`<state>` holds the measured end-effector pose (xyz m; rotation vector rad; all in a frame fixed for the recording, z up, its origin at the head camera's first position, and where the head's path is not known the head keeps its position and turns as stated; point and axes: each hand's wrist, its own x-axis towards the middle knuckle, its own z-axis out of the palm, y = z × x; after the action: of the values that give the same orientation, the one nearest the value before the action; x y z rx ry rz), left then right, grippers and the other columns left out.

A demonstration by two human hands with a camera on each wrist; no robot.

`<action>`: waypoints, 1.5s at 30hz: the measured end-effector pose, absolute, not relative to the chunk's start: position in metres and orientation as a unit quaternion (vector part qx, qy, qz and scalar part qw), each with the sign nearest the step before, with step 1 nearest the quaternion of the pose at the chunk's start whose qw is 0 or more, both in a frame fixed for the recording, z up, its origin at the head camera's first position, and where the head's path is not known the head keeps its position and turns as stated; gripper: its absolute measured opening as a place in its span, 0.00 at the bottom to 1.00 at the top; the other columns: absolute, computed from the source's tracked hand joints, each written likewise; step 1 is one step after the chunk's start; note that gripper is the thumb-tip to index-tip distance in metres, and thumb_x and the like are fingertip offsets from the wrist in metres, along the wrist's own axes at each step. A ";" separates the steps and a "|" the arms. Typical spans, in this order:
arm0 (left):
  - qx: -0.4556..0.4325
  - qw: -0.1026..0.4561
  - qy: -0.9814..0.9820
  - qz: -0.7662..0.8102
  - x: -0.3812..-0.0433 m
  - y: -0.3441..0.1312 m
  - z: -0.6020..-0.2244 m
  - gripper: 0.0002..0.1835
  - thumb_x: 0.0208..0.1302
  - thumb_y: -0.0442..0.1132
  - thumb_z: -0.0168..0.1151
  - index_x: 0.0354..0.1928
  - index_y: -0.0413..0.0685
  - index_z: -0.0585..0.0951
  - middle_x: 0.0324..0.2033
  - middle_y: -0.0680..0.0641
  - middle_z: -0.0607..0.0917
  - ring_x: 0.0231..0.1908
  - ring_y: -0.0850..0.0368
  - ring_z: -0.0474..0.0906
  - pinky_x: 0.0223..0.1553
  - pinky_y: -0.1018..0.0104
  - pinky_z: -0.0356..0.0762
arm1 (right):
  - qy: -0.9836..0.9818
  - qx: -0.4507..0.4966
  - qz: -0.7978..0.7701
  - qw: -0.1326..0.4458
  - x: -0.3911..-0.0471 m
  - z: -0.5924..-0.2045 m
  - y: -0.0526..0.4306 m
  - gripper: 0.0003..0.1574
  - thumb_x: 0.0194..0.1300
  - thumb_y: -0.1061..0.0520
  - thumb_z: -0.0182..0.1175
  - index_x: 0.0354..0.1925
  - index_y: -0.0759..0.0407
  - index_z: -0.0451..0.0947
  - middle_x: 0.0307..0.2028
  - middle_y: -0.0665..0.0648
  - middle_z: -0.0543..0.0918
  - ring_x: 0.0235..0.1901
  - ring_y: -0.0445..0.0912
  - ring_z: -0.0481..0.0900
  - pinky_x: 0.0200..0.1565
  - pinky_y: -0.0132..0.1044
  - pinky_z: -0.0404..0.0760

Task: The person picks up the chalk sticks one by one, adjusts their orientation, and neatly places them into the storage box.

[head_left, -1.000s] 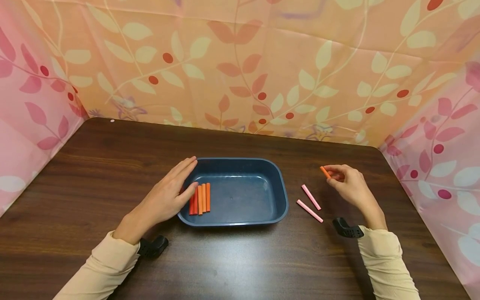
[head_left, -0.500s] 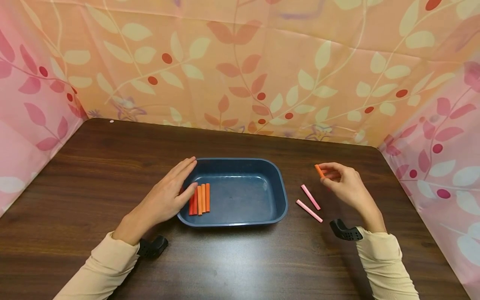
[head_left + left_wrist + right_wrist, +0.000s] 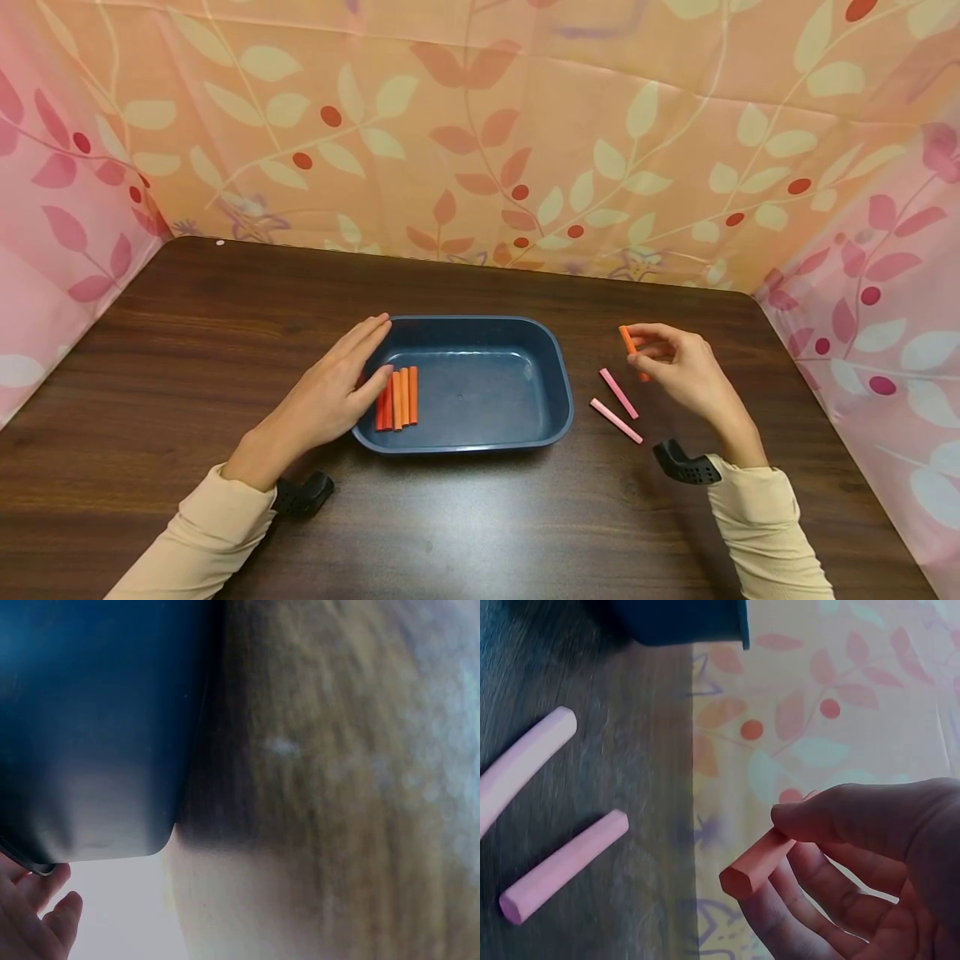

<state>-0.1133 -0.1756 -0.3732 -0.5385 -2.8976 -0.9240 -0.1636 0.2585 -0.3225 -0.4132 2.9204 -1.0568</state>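
In the head view, my left hand (image 3: 318, 400) rests at the left end of a blue tray (image 3: 491, 450). Its fingers lie fairly straight along the rim, the thumb over the inside. Just beside that thumb, several red and orange chalk sticks (image 3: 405, 398) lie side by side in the tray. To the right of the tray, my right hand (image 3: 686, 367) pinches an orange chalk stick (image 3: 756, 864) between thumb and fingers, raised above the table. Two pink chalk sticks lie below it: one upper pink stick (image 3: 618, 393) and one lower, paler stick (image 3: 617, 421).
A dark wood table (image 3: 465, 533) carries everything. Patterned cloth (image 3: 465, 125) hangs behind it and along both sides. Each wrist wears a black camera mount (image 3: 684, 463). A small white spot (image 3: 220, 242) shows near the far left edge.
My right hand has moved a little to the left, toward the tray, with the orange chalk stick in its pinch. My left hand and the tray stay nearly where they were.
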 end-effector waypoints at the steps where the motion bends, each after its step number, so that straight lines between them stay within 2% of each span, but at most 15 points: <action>1: -0.174 0.027 -0.938 -0.298 -0.113 -0.176 -0.373 0.35 0.73 0.44 0.54 0.77 0.44 0.57 0.77 0.41 0.56 0.77 0.41 0.50 0.72 0.37 0.54 | 0.931 -0.134 -0.340 0.006 -0.163 -0.322 0.257 0.25 0.62 0.65 0.66 0.58 0.69 0.77 0.44 0.70 0.86 0.33 0.23 0.79 0.34 0.24 0.77; 7: -0.176 0.030 -0.938 -0.298 -0.114 -0.176 -0.373 0.34 0.74 0.44 0.54 0.77 0.44 0.57 0.77 0.41 0.56 0.77 0.41 0.51 0.72 0.37 0.54 | 0.924 -0.145 -0.355 0.010 -0.160 -0.320 0.250 0.26 0.62 0.65 0.67 0.59 0.68 0.76 0.42 0.69 0.87 0.32 0.29 0.82 0.34 0.25 0.77; 10: -0.176 0.029 -0.937 -0.299 -0.113 -0.176 -0.374 0.34 0.74 0.45 0.54 0.77 0.44 0.57 0.77 0.41 0.56 0.77 0.41 0.50 0.72 0.37 0.54 | 0.922 -0.149 -0.357 0.009 -0.159 -0.319 0.248 0.26 0.62 0.65 0.67 0.58 0.68 0.77 0.45 0.69 0.86 0.33 0.29 0.82 0.35 0.24 0.78; 19: -0.176 0.031 -0.937 -0.298 -0.113 -0.175 -0.374 0.34 0.74 0.44 0.54 0.77 0.44 0.57 0.77 0.41 0.56 0.77 0.41 0.51 0.72 0.37 0.55 | 0.920 -0.154 -0.360 0.011 -0.154 -0.317 0.241 0.26 0.62 0.64 0.67 0.59 0.67 0.77 0.43 0.67 0.86 0.33 0.32 0.84 0.35 0.25 0.78; 31: -0.177 0.028 -0.938 -0.297 -0.114 -0.175 -0.373 0.35 0.73 0.43 0.55 0.77 0.44 0.57 0.77 0.41 0.56 0.77 0.41 0.51 0.72 0.37 0.54 | 0.909 -0.169 -0.381 0.023 -0.147 -0.319 0.226 0.25 0.62 0.65 0.66 0.59 0.65 0.77 0.46 0.65 0.85 0.36 0.32 0.83 0.37 0.25 0.79; 38: -0.173 0.025 -0.939 -0.298 -0.115 -0.174 -0.373 0.35 0.73 0.43 0.55 0.77 0.43 0.56 0.77 0.42 0.56 0.77 0.41 0.51 0.72 0.37 0.54 | 0.895 -0.181 -0.407 0.026 -0.142 -0.320 0.210 0.25 0.61 0.67 0.66 0.58 0.66 0.77 0.44 0.67 0.85 0.35 0.34 0.83 0.35 0.26 0.82; 45: -0.173 0.028 -0.938 -0.300 -0.114 -0.175 -0.372 0.35 0.73 0.43 0.55 0.77 0.43 0.57 0.77 0.41 0.56 0.77 0.41 0.51 0.72 0.37 0.54 | 0.887 -0.177 -0.426 0.021 -0.144 -0.321 0.191 0.25 0.62 0.65 0.67 0.58 0.61 0.78 0.43 0.63 0.86 0.34 0.34 0.85 0.32 0.29 0.82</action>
<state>-0.1137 -0.1755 -0.3724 -0.5329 -2.8956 -0.9263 -0.1439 0.1912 -0.3209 -0.5482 2.7500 -1.3225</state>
